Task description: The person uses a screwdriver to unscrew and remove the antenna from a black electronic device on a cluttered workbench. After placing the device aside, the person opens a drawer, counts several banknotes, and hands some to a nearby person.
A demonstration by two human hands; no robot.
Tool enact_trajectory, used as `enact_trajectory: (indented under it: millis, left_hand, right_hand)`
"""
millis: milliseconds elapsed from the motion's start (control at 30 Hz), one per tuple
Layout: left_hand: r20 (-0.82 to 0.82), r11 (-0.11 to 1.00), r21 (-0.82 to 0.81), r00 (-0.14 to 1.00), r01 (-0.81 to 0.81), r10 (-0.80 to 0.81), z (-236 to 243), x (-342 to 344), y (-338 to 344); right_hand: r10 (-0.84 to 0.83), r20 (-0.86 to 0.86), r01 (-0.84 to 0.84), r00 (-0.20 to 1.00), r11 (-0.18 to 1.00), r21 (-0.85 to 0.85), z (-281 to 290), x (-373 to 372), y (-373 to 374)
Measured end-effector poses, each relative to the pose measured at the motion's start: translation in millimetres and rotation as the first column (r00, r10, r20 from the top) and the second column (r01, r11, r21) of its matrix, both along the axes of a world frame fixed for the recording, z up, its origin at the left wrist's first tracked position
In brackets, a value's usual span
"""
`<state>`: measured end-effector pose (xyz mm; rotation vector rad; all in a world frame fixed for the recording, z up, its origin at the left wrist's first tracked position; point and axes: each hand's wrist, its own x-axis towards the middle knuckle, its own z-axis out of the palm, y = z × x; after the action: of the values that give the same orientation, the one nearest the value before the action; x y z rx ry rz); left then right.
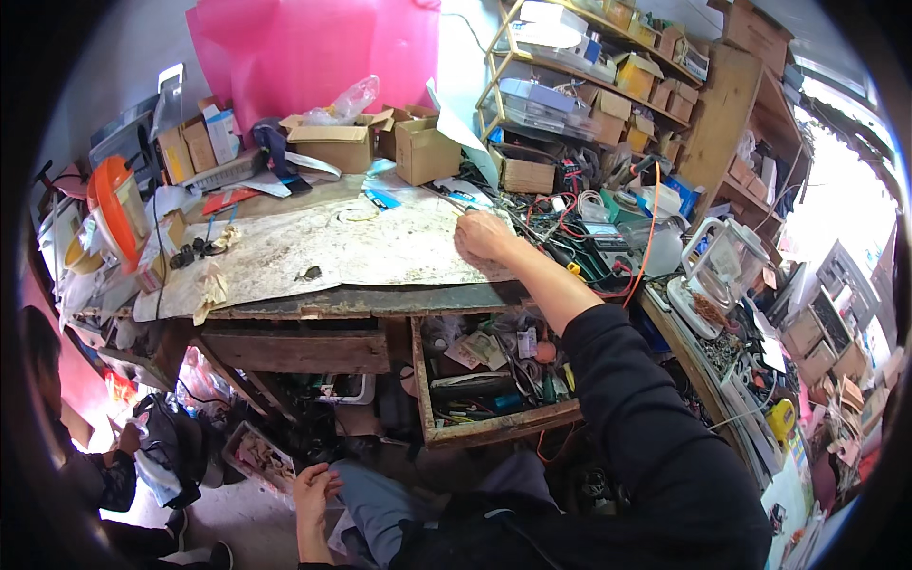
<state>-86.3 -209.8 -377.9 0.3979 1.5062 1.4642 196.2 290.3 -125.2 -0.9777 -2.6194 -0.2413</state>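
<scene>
My right hand [484, 235] reaches over the bench to the right end of the stained white sheet [380, 242]. Its fingers are curled in; whatever they grip is hidden. Just beyond them lie thin, dark, rod-like tools [446, 198], and I cannot tell if the hand touches them. To its right spreads a heap of hand tools and cables, with a yellow-and-black handle [573, 269] and a meter-like device [608, 244]. Low by my lap, my left hand [313, 489] has its fingers bent together; anything in them is too small to make out.
An open drawer [503, 425] full of tools juts out below the bench. Cardboard boxes [429, 150] line its back, and an orange-and-white object [116, 214] stands at far left. An orange cable [652, 233] hangs at right, beside a clear container [727, 261]. Another person [119, 465] is at lower left.
</scene>
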Motion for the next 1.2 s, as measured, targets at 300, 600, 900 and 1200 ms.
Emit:
enact_trajectory:
  millis: [300,600,900,1200]
  left_hand:
    - [0.041,0.999,0.038,0.999,0.009,-0.011,-32,-1,-5]
    - [0.035,0.999,0.027,0.999,0.017,-0.018,-30,4,-5]
    - [0.034,1.000,0.006,0.999,-0.028,0.028,-18,7,-6]
    - [0.065,1.000,-0.011,0.998,0.013,-0.013,-36,4,-1]
  right_hand:
    - [-0.062,0.156,0.038,0.986,0.988,0.150,16,74,-40]
    - [-0.151,0.260,0.074,0.954,0.956,0.282,27,119,-19]
    - [0.013,0.121,-0.019,0.993,0.999,0.051,35,123,-11]
    - [0.142,0.053,-0.145,0.988,0.987,0.070,48,132,-73]
